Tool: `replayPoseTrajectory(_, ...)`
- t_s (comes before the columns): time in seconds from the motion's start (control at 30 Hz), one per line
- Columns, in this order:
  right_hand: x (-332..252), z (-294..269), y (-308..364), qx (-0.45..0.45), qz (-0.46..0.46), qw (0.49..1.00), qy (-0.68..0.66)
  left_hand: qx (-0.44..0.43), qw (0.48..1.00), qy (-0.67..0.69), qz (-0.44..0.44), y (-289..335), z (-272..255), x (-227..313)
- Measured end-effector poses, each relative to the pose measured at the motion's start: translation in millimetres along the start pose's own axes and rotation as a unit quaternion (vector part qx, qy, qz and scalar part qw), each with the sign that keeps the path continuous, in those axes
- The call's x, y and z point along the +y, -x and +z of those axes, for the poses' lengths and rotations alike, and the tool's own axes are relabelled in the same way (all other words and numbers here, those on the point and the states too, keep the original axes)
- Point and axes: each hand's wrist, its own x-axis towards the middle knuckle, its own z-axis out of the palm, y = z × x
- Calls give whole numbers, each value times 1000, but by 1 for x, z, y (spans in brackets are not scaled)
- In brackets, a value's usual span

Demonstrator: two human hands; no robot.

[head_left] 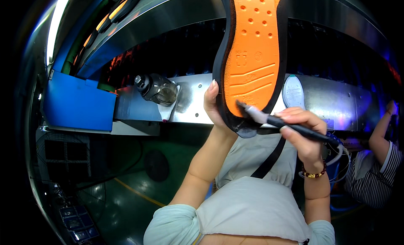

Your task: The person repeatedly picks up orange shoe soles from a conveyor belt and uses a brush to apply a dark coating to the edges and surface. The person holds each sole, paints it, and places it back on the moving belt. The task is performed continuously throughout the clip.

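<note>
A long shoe sole (251, 43) with an orange face and a raised black rim stands out in front of me, its upper end running past the picture's top edge. My left hand (213, 102) grips the lower end from the left, thumb on the rim and the other fingers hidden behind. A clear piece (247, 132) shows at the bottom tip. In my right hand (306, 133) is a brush (299, 128) with a black handle and a pale collar. Its dark bristles touch or hover just over the lower orange face; I cannot tell which.
Beyond my hands, a metal ledge (191, 102) carries a dark bottle (162, 90) on the left and a white sole (293, 93) on the right. A blue housing (80, 102) stands left. A pale hose (336, 155) hangs near my right wrist. A co-worker's striped top (374, 177) shows right.
</note>
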Motion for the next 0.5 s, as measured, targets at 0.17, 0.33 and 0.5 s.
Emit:
replayPoseTrajectory(0.17, -5, -7, -13, -61, 53, 982, -171, -4, 998, -45, -43, -4, 2, 5)
replayPoseTrajectory(0.33, -6, -19, -30, -196, 4, 980, 37, -28, 997, -40, -58, -9, 4, 9)
replayPoseTrajectory(0.5, -6, -24, -32, -139, 17, 989, 49, -16, 996, -76, -50, -12, 3, 15)
